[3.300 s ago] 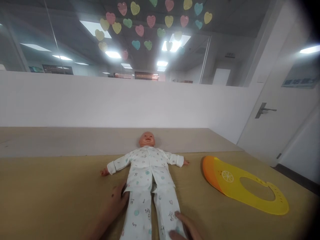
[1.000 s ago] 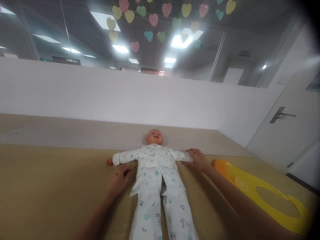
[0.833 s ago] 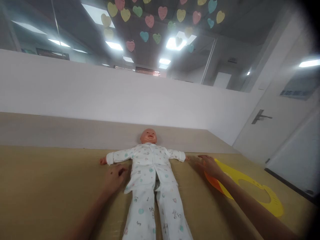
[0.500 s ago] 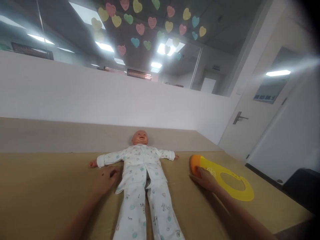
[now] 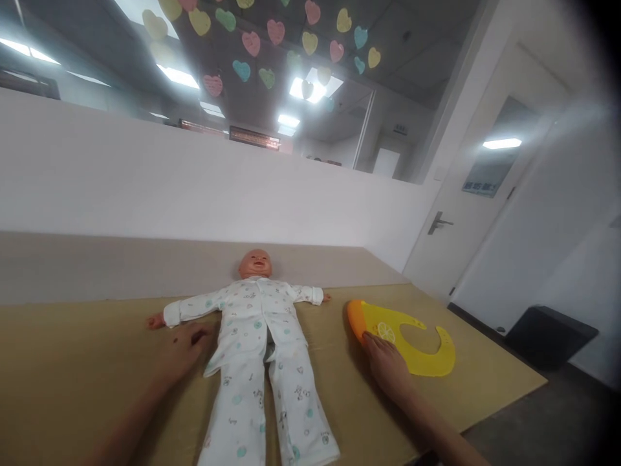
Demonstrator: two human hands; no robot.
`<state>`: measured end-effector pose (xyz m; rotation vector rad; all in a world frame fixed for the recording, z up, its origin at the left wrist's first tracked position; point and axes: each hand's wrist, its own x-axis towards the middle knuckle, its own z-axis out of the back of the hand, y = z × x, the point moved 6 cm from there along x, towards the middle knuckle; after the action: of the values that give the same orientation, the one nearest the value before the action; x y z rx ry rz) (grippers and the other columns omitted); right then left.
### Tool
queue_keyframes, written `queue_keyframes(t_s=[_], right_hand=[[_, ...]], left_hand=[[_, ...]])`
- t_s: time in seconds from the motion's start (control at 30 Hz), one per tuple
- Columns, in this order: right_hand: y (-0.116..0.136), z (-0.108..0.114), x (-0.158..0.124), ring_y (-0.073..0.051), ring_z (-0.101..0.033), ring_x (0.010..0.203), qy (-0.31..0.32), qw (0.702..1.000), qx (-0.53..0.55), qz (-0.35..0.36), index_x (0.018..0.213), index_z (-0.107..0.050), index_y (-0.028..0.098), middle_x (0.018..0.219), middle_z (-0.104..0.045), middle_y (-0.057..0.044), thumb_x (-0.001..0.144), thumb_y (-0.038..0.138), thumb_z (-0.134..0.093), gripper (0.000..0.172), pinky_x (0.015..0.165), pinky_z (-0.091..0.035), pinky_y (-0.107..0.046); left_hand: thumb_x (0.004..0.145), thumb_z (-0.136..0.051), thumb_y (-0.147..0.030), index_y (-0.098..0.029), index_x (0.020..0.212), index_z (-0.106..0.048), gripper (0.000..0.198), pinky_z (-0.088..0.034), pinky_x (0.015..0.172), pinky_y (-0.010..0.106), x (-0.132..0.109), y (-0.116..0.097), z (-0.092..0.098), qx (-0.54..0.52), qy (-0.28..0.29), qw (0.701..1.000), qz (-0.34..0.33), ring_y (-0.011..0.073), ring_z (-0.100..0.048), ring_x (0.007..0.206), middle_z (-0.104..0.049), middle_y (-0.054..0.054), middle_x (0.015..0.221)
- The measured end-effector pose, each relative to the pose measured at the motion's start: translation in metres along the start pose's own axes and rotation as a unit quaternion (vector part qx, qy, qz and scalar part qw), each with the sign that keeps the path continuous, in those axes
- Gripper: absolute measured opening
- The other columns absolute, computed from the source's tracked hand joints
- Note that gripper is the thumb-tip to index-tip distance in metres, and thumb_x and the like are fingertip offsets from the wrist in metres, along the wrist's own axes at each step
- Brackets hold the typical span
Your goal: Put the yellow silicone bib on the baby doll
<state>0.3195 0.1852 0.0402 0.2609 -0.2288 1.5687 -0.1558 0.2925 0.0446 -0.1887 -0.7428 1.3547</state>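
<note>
A baby doll (image 5: 257,323) in white printed pyjamas lies on its back on the tan table (image 5: 72,362), arms spread. My left hand (image 5: 182,349) rests on the table beside the doll's waist, fingers curled loosely, holding nothing. My right hand (image 5: 385,362) lies flat with its fingertips on the near edge of a yellow and orange silicone bib (image 5: 407,333), which lies to the right of the doll.
A white partition wall (image 5: 194,188) runs behind the table. A white door (image 5: 456,213) stands at the right. A dark bin (image 5: 548,333) sits on the floor beyond the table's right edge. Paper hearts (image 5: 272,39) hang above.
My right hand left the doll's sleeve and moved right onto the bib. The view has swung to the right. My left hand stayed beside the doll.
</note>
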Motion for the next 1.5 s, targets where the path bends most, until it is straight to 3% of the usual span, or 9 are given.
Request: queue_keyframes(t_s=[0.2,0.4,0.5,0.6,0.67,0.83,0.97,1.13,1.5], right_hand=[[0.018,0.013,-0.081,-0.029,-0.064,0.112,-0.097,0.981,0.078,0.147,0.131,-0.058,0.025,0.126,-0.064,-0.012,0.093,0.019,-0.041,0.041,0.090,-0.056,-0.047],[0.025,0.036,-0.123,-0.026,-0.062,0.117,-0.107,0.967,0.152,0.174,0.137,-0.049,0.035,0.131,-0.061,-0.006,0.090,0.024,-0.052,0.049,0.091,-0.057,-0.043],[-0.012,0.047,-0.110,-0.028,-0.061,0.117,-0.119,0.972,0.191,0.071,0.118,-0.063,0.028,0.125,-0.065,-0.009,0.092,0.036,-0.045,0.031,0.095,-0.053,-0.044],[-0.093,0.051,-0.081,-0.030,-0.068,0.093,-0.116,0.962,0.178,-0.174,0.100,-0.064,0.018,0.100,-0.071,-0.016,0.091,0.052,-0.037,0.043,0.083,-0.054,-0.043],[-0.148,0.046,-0.066,-0.033,-0.068,0.086,-0.053,0.935,0.132,-0.324,0.115,-0.056,0.011,0.094,-0.070,-0.018,0.089,0.056,-0.035,0.056,0.077,-0.053,-0.045],[-0.221,0.022,-0.035,-0.041,-0.062,0.107,0.060,0.914,0.074,-0.394,0.131,-0.044,0.000,0.118,-0.062,-0.029,0.082,0.073,-0.038,0.089,0.085,-0.049,-0.050],[-0.234,0.002,-0.016,-0.035,-0.067,0.097,0.052,0.915,0.137,-0.377,0.134,-0.047,0.010,0.112,-0.066,-0.022,0.079,0.053,-0.054,0.070,0.073,-0.054,-0.042],[-0.243,-0.005,-0.004,-0.029,-0.069,0.084,0.032,0.878,0.259,-0.401,0.105,-0.066,0.013,0.093,-0.071,-0.015,0.067,0.027,-0.057,0.041,0.063,-0.053,-0.034],[-0.210,-0.010,-0.010,-0.027,-0.068,0.091,-0.047,0.812,0.513,-0.274,0.127,-0.050,0.017,0.105,-0.070,-0.012,0.068,0.033,-0.054,0.062,0.074,-0.055,-0.036]], left_hand=[[0.078,-0.048,-0.035,-0.025,0.088,-0.066,0.023,-0.045,0.092,0.034,0.005,0.006,-0.004,-0.042,0.029,0.998,0.029,0.0239,-0.062,0.099,-0.074,0.004,0.102],[0.075,-0.048,-0.040,-0.025,0.088,-0.067,0.027,-0.048,0.089,0.035,0.009,0.005,-0.002,-0.045,0.033,0.998,0.029,0.0245,-0.063,0.100,-0.074,0.001,0.099],[0.073,-0.048,-0.042,-0.024,0.085,-0.067,0.028,-0.050,0.088,0.036,0.010,0.003,0.000,-0.040,0.028,0.998,0.033,0.0250,-0.063,0.098,-0.074,0.001,0.096],[0.072,-0.049,-0.041,-0.025,0.083,-0.067,0.026,-0.049,0.090,0.038,0.011,0.004,0.000,-0.043,0.017,0.998,0.031,0.0255,-0.064,0.097,-0.074,0.001,0.093],[0.071,-0.050,-0.041,-0.026,0.082,-0.067,0.026,-0.049,0.091,0.038,0.012,0.005,-0.001,-0.044,0.014,0.998,0.032,0.0261,-0.064,0.098,-0.074,0.001,0.093],[0.071,-0.049,-0.039,-0.026,0.079,-0.066,0.023,-0.049,0.090,0.035,0.012,0.000,0.000,-0.048,0.015,0.998,0.024,0.0246,-0.063,0.095,-0.074,-0.001,0.091],[0.071,-0.049,-0.037,-0.025,0.079,-0.066,0.022,-0.048,0.088,0.032,0.011,-0.003,0.001,-0.050,0.029,0.998,0.019,0.0230,-0.063,0.093,-0.074,-0.001,0.090],[0.072,-0.049,-0.035,-0.026,0.081,-0.065,0.021,-0.047,0.090,0.032,0.012,0.004,-0.002,-0.053,0.026,0.998,0.009,0.0229,-0.062,0.096,-0.074,0.000,0.092],[0.073,-0.049,-0.036,-0.023,0.085,-0.067,0.025,-0.048,0.088,0.030,0.008,-0.001,-0.001,-0.067,0.032,0.997,0.021,0.0232,-0.063,0.098,-0.074,0.004,0.097]])
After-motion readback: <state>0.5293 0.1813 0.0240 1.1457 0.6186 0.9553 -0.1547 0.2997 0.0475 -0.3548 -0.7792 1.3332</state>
